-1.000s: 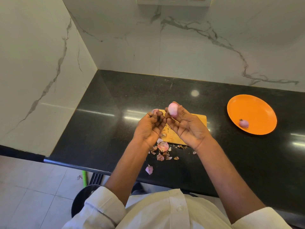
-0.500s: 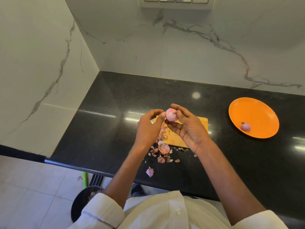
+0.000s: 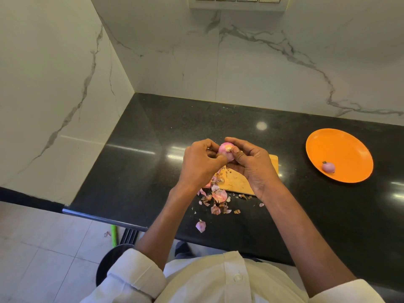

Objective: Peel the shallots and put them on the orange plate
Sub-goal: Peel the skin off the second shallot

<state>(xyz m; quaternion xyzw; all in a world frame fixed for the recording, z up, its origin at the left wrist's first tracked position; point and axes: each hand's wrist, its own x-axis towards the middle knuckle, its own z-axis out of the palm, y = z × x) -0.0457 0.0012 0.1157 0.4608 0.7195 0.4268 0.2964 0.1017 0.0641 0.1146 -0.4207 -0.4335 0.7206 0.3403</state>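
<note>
Both hands are raised together above the pale wooden cutting board (image 3: pixel 238 182); the round pink shallot (image 3: pixel 226 149) is pinched between the curled left hand (image 3: pixel 201 162) and right hand (image 3: pixel 251 165). 1 peeled purple shallot (image 3: pixel 328 167) is seen on the round orange plate (image 3: pixel 341 147), well right

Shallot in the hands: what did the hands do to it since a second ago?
Both hands closed in on the shallot. The left hand now pinches its side and the right hand presses a thumb on it. The orange plate keeps its one peeled shallot, and the skins lie as before.
</note>
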